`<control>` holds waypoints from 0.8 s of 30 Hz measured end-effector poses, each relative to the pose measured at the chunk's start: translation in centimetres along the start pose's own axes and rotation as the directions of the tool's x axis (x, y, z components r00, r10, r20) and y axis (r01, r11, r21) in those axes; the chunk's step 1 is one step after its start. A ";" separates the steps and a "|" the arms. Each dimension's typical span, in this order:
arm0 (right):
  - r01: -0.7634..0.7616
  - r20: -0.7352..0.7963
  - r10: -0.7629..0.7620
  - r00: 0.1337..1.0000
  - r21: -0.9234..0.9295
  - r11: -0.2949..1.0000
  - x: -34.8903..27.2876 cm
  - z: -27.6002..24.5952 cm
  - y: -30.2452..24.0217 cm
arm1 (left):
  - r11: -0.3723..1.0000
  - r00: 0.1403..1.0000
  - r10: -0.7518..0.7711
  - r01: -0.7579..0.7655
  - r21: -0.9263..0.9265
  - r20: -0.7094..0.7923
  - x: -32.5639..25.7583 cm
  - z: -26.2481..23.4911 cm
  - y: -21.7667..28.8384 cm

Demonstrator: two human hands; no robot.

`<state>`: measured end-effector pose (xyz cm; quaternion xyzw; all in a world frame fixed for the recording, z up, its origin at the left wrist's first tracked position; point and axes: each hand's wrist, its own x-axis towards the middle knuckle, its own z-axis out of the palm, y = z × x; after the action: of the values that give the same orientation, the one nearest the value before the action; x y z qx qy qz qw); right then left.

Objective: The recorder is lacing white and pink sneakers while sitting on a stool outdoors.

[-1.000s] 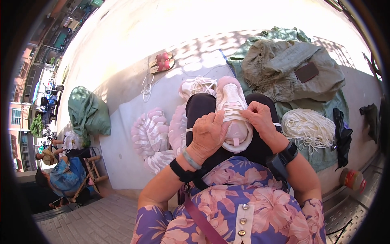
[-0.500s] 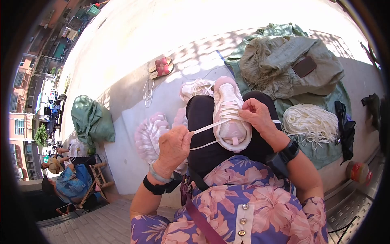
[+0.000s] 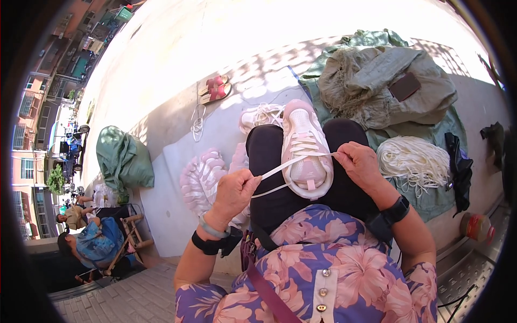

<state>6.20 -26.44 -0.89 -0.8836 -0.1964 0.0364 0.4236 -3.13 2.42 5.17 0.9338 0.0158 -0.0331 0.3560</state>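
Externally, a greyish sack (image 3: 371, 86) lies beyond the right knee (image 3: 347, 132), a lace bundle (image 3: 413, 161) nearer. One pink-and-white shoe (image 3: 305, 145) rests on the lap (image 3: 272, 207); the left knee (image 3: 264, 141) partly blocks another shoe (image 3: 261, 114). Left hand (image 3: 234, 188), right hand (image 3: 358, 162): each grip pinches taut white lace (image 3: 283, 166).

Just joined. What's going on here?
A person has a pink-and-white sneaker on their lap, toe pointing away. The left hand and right hand each pinch white lace, stretched across the sneaker just above its tongue. Crossing strands already run over the sneaker's front. More shoes lie on the sheet to the left; a heap of white cord lies to the right.
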 end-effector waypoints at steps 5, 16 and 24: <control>-0.106 0.081 0.102 0.992 0.050 0.993 0.0 -0.9 -0.4 | 0.997 0.988 -0.071 0.070 0.014 0.140 -0.3 -0.8 -0.2; 0.195 0.001 -0.199 0.980 -0.208 0.958 0.3 -1.3 -1.0 | 0.991 0.963 -0.029 0.062 -0.116 0.267 -0.4 -2.8 2.4; 0.370 0.341 -0.583 0.737 0.518 0.772 1.1 1.3 -8.3 | 0.945 0.830 0.327 -0.281 -0.167 0.451 -0.1 -3.2 7.8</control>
<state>4.29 -20.40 4.72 -0.6509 -0.5082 0.1843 0.5330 -2.62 -1.23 12.73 0.8700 -0.2186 -0.2021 0.3931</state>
